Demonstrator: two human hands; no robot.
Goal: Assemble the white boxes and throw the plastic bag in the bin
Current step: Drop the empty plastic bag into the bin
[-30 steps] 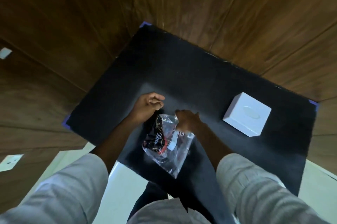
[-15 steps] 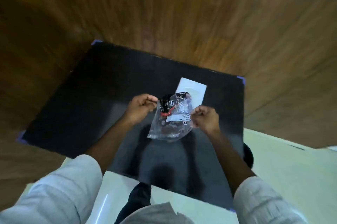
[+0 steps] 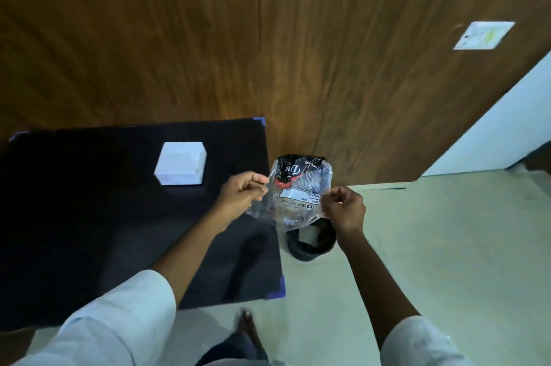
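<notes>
Plastic bag pinched by both hands — past table edge, above bin

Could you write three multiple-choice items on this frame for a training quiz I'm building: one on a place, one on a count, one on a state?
1. Where is the bin?
A. On the black table
B. On the floor beside the table's right edge
C. Against the white wall

2. How many white boxes stand on the table?
A. One
B. Two
C. Three

3. How is the plastic bag held?
A. Lying flat on the table
B. Pinched by one hand only
C. Pinched by both hands, above the bin

Key: 1 B, the bin sits on the pale floor next to the black table. 2 A, a single white box shows. 3 C, the left hand and right hand each grip a side of the plastic bag.
</notes>
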